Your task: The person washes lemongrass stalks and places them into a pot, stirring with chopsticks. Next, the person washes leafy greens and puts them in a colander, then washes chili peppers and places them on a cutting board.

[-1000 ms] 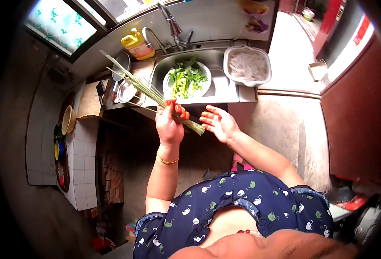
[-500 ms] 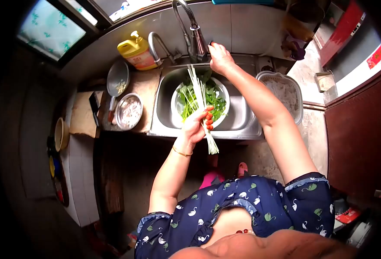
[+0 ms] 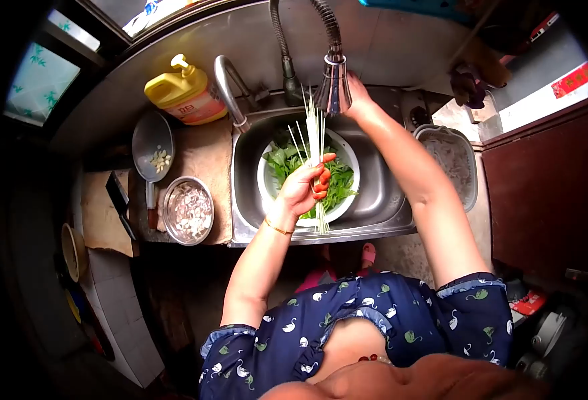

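A bunch of long, thin, pale stems [image 3: 316, 130] stands upright in my left hand [image 3: 300, 188], whose fingers are wrapped round it. Beneath that hand, a white bowl [image 3: 262, 183] of leafy greens [image 3: 341, 181] sits in the steel sink [image 3: 386, 183]. My right hand [image 3: 358, 99] reaches to the back of the sink, beside and partly behind the spray head [image 3: 335, 87] of the pull-down faucet. Its fingers are hidden there, so I cannot see what they touch. The stem tips come close to the spray head.
Left of the sink are a second faucet [image 3: 227, 80], a yellow soap bottle [image 3: 186, 93], a pan [image 3: 152, 137] with pale pieces and a metal bowl [image 3: 188, 210] of chopped food. A grey basin [image 3: 450, 157] stands on the right.
The view has shifted closer to the sink. My left hand still grips the stems, now more upright. My right hand has gone from beside the faucet to partly behind its spray head.
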Tool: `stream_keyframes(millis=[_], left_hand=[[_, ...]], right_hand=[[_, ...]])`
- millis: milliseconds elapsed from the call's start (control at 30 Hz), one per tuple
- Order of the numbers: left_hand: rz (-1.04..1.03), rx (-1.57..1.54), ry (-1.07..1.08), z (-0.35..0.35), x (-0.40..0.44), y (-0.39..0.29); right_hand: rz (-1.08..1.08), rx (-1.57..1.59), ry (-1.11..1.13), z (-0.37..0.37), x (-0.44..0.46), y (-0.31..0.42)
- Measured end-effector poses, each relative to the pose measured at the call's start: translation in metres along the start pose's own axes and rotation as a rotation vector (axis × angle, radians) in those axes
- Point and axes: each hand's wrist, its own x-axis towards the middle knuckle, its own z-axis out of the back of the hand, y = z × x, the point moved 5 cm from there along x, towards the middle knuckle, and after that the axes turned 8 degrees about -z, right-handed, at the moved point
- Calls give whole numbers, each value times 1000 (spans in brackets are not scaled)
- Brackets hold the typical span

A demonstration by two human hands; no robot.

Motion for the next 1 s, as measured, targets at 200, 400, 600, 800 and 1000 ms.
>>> stream_keyframes(millis=[200, 400, 600, 800, 1000], left_hand=[[14, 33, 34, -3, 26, 2], [147, 58, 9, 3, 40, 14], [276, 99, -59, 11, 28, 13], [263, 97, -18, 13, 8, 7], [215, 182, 67, 21, -7, 1]], right_hand=[[-215, 447, -462, -4, -54, -21], [-754, 2160, 850, -64, -135, 19], [-772, 2083, 811, -83, -116, 35], [-726, 2338, 690, -97, -76, 13], [-730, 2537, 513, -59, -46, 5]])
